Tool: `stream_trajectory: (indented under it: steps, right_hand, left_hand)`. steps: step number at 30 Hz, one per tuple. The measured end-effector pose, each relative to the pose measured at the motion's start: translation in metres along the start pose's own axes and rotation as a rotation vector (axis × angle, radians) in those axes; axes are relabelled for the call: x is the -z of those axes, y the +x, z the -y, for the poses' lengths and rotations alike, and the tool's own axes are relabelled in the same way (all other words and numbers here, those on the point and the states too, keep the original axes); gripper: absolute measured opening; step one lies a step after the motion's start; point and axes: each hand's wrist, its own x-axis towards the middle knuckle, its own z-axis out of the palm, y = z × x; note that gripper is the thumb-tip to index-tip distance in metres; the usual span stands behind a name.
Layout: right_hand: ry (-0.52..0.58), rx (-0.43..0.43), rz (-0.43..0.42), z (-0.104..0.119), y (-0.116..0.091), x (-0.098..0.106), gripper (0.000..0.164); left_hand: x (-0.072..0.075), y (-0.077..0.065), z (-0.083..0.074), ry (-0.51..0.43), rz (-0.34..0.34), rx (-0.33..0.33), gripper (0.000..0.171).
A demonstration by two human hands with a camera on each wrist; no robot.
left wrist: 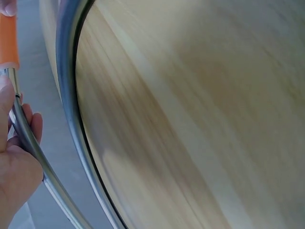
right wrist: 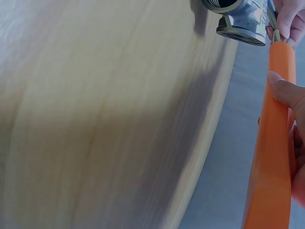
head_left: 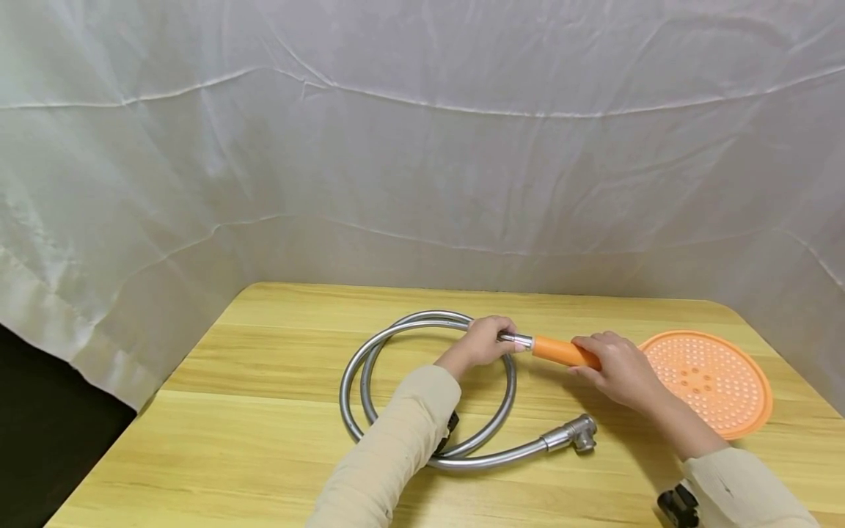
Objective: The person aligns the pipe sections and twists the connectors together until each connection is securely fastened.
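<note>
An orange shower head with a broad, dotted round face lies at the right of the head view. My right hand grips its orange handle. At the handle's end, my left hand holds the metal end of a silver shower hose, which meets the handle there. In the left wrist view, the fingers and thumb wrap around the hose just below the orange handle. The hose loops on the table, and its other end carries a metal angle fitting with threaded openings.
A wooden table with rounded far corners lies under everything. Pale grey fabric hangs behind it and along the sides. Small black devices are worn at the wrists. A dark gap shows beyond the table's left edge.
</note>
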Motion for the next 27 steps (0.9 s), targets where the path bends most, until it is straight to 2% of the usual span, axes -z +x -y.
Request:
stream_trajectory:
  steps: [7,14,21,27]
  right_hand:
    - [0.007,-0.028,0.038,0.0009,0.0002,0.0004,0.042]
    - [0.002,-0.014,0.03,0.0005,0.0015,0.0,0.042]
    - [-0.002,-0.002,0.037,-0.0007,0.0009,-0.0006,0.041]
    - [0.023,-0.015,0.077,-0.0013,0.0005,-0.0005,0.041]
  left_hand:
    - [0.0005,-0.0011,0.0005,0.0,-0.008,0.006,0.022]
    - [-0.0001,0.0002,0.0014,0.048,0.036,-0.011,0.03]
    - [-0.0007,0.0011,-0.0011,0.073,0.049,0.007,0.025]
    - [0.0004,0.0007,-0.0007,0.031,0.057,0.021,0.019]
